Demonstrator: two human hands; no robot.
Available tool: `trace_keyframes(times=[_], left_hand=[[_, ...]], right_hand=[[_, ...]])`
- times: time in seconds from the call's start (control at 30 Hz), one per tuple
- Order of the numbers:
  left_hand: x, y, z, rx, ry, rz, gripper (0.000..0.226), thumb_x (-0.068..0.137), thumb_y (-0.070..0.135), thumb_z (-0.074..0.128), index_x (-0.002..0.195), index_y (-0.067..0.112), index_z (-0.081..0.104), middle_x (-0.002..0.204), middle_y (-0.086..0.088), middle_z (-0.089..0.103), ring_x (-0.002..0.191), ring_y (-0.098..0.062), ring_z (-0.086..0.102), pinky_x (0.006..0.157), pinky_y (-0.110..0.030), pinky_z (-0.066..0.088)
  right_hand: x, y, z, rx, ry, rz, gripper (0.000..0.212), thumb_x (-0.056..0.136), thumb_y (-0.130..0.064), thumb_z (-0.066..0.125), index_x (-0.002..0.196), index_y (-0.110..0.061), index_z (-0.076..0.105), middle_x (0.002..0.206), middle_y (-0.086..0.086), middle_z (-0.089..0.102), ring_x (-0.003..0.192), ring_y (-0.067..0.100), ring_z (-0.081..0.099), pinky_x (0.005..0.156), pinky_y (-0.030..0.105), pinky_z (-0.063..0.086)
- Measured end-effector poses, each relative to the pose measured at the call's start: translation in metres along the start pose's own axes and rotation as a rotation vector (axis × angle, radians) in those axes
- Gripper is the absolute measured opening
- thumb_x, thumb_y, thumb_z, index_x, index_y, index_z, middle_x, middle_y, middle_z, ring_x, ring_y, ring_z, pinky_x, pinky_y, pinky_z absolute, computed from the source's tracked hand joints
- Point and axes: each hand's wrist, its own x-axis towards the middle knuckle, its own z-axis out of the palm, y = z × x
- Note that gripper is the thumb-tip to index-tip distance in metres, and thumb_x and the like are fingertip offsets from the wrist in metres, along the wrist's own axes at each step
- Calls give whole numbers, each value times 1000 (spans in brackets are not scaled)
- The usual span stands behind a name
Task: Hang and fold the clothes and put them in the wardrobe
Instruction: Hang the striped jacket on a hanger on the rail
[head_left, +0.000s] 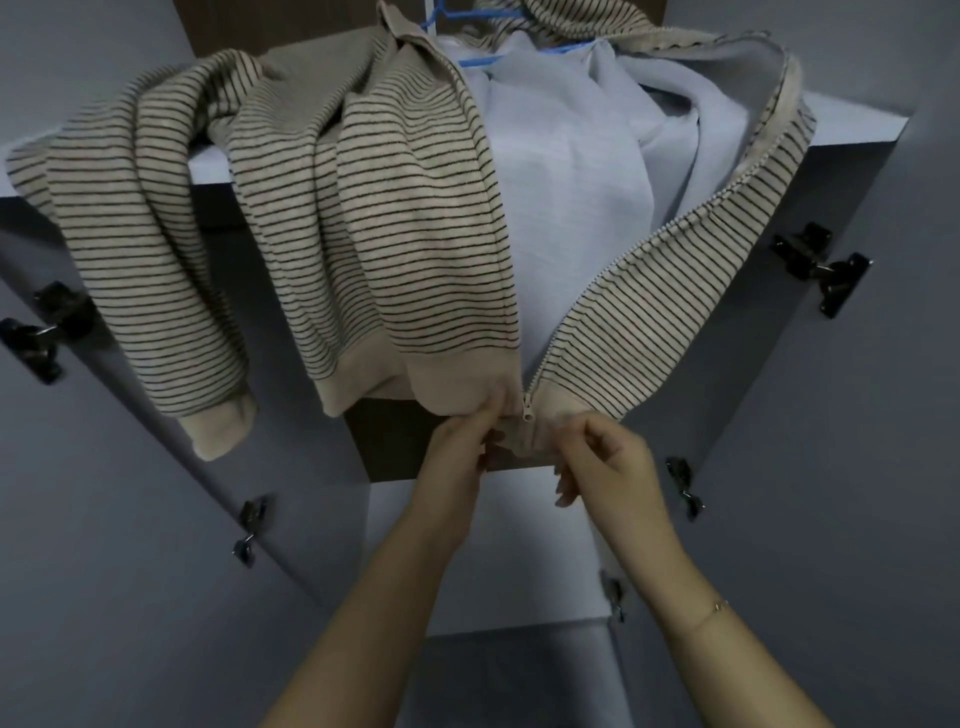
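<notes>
Right at the bottom hem of the striped zip jacket (395, 218), both hands are working the zipper (525, 408). The jacket's on a blue hanger (480, 57) up in the open wardrobe (852, 140), front still wide open with the pale lining showing, one sleeve flopped over the shelf edge (208, 166) on the left.

Left hand (457, 457) is pinching the left hem corner just beside the slider, right hand (602, 462) is pinching the right hem corner. Looks like the pin is getting lined up with the slider box, can't tell if it's actually seated yet.

What could go wrong, I'd guess: if the pin isn't fully down, the zip splits or jams once pulled up. That soft lining sits close to the teeth too, so it could get snagged. And tugging down too hard might drag the jacket off the hanger, since it already hangs lopsided.
</notes>
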Motion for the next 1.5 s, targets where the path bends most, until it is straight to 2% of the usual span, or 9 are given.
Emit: trace_keyframes(times=[0.43,0.7,0.9,1.0,1.13,1.2,1.33,1.4,1.5], left_hand=[[2,2,5,84,90,154,30,92,32,63,92,3,70,84,-12,72,80,-21,70,76,-33,55],[-10,1,11,137,35,177,41,94,34,57,101,-5,68,89,-19,71,90,-29,69,99,-52,49],[-8,1,12,85,62,208,39,97,26,55,98,-11,66,85,-23,70,84,-29,70,82,-37,56],[-2,5,14,40,79,185,33,98,24,55,100,-5,71,84,-16,72,82,-27,70,75,-36,55],[-3,10,14,-11,77,196,25,95,19,59,101,-2,71,96,-17,73,94,-30,70,91,-44,54],[-11,12,9,166,61,164,19,94,19,61,101,5,72,96,-12,74,94,-26,71,93,-47,54],[-34,43,-10,1051,-119,136,24,94,33,59,77,24,74,72,8,73,69,-7,69,73,-34,58],[-34,75,-3,1227,-12,459,31,93,40,55,71,25,69,65,8,68,63,-6,64,60,-22,51],[-13,117,38,1364,-57,800,28,91,48,54,79,26,65,70,10,60,67,-7,55,57,-19,38]], right_hand=[[9,-9,2,-141,-112,19,31,90,-23,67,67,-2,67,60,12,66,55,20,63,61,42,57],[0,-17,-1,163,-150,264,29,91,-26,65,78,-1,75,60,10,58,45,13,51,49,32,56],[-1,-20,2,434,-193,385,28,92,-14,60,65,-7,64,51,1,51,39,10,36,39,22,37],[-5,-17,6,447,-166,336,33,91,-9,59,57,-9,62,48,3,48,37,11,33,39,24,36],[0,-16,5,459,-72,215,41,93,-5,54,53,-12,61,47,4,46,43,15,42,48,29,47],[1,-12,3,395,-56,141,37,95,-5,51,59,-7,62,57,14,55,58,26,56,64,36,58],[0,-4,-4,188,-29,-30,26,97,-7,53,75,4,60,83,30,62,86,47,63,84,57,55],[1,-4,-10,126,-33,-101,28,98,-12,55,76,7,57,82,35,57,82,53,57,76,64,50],[2,-7,-11,50,-4,-196,34,91,-21,56,73,8,55,73,30,52,65,39,52,59,44,42]])
